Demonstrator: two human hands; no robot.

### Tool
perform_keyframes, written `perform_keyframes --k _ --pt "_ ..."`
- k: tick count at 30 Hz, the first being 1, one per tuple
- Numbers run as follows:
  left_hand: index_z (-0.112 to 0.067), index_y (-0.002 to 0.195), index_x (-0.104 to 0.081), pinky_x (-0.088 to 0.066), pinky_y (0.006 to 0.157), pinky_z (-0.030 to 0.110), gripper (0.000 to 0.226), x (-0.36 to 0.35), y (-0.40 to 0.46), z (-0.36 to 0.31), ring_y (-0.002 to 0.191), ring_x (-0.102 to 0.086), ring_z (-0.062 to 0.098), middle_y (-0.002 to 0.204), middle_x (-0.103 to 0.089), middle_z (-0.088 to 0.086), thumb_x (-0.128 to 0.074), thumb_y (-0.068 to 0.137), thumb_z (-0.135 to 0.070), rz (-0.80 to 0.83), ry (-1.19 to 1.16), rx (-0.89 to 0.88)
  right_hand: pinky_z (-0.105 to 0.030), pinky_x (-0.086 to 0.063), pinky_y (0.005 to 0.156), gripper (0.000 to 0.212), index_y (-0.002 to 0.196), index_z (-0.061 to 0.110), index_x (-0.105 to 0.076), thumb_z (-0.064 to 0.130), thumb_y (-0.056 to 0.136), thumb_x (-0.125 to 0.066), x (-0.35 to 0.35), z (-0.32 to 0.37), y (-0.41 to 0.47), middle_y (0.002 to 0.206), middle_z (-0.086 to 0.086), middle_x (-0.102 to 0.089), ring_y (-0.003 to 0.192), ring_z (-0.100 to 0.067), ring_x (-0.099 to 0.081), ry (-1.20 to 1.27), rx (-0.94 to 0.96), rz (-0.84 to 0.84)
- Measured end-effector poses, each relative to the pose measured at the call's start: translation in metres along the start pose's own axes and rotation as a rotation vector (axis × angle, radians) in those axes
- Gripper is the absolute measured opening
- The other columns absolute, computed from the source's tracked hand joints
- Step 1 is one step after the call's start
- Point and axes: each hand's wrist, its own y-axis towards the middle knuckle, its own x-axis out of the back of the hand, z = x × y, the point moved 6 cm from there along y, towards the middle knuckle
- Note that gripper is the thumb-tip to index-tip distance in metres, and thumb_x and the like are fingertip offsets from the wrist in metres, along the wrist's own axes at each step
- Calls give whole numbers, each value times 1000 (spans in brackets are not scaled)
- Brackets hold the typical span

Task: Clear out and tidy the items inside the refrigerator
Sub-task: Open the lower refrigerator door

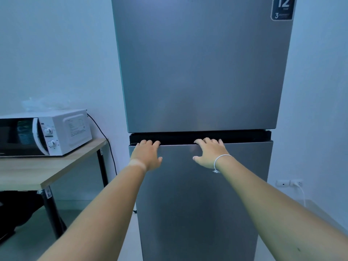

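Note:
A tall silver two-door refrigerator [201,72] fills the middle of the head view, both doors closed, so nothing inside it shows. My left hand [147,154] has its fingers hooked over the top edge of the lower door [199,194], in the dark gap between the doors. My right hand [210,153], with a white band on the wrist, grips the same edge further right, its thumb spread on the door face.
A white microwave [47,132] stands on a wooden table with black legs [56,166] to the left, its black cord hanging beside the fridge. A wall socket with a white plug [295,183] sits low on the right wall.

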Motion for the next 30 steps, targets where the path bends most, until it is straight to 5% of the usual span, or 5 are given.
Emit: perform_keyframes --k 9,13,21,26,30 --pt "-14 141 -33 -39 99 35 50 29 -66 -18 115 -45 28 125 -53 9 -39 94 -29 -124 86 -117 -40 -25 114 54 140 27 -32 44 90 -45 10 -1 -42 143 -1 -37 137 -23 -27 29 -33 5" --pt "-13 141 -34 -45 88 36 46 45 -101 -31 113 -46 27 124 -54 8 -34 95 -19 -142 108 -175 -26 -48 61 58 144 26 -25 49 93 -38 19 1 -77 153 9 -21 147 -19 -2 131 -107 57" --pt "-12 127 -52 -44 93 37 39 89 -167 -78 107 -51 28 115 -61 7 -33 93 -16 -200 136 -453 -21 -43 48 64 150 28 -14 50 94 -35 36 -5 -153 159 16 1 135 -23 -36 303 -212 38" --pt "-21 121 -62 -44 92 39 45 125 -210 -107 107 -53 26 119 -60 3 -30 90 -27 -298 0 -566 -30 -47 82 61 150 23 -16 45 96 -34 47 -14 -201 160 7 -10 140 -23 -30 340 -228 -42" --pt "-24 133 -52 -45 97 37 42 133 -233 -117 113 -55 23 126 -54 3 -44 92 -31 -140 -321 -446 -36 -44 96 61 150 25 -15 43 96 -35 51 -25 -246 157 3 -25 136 -23 -38 379 -202 -79"
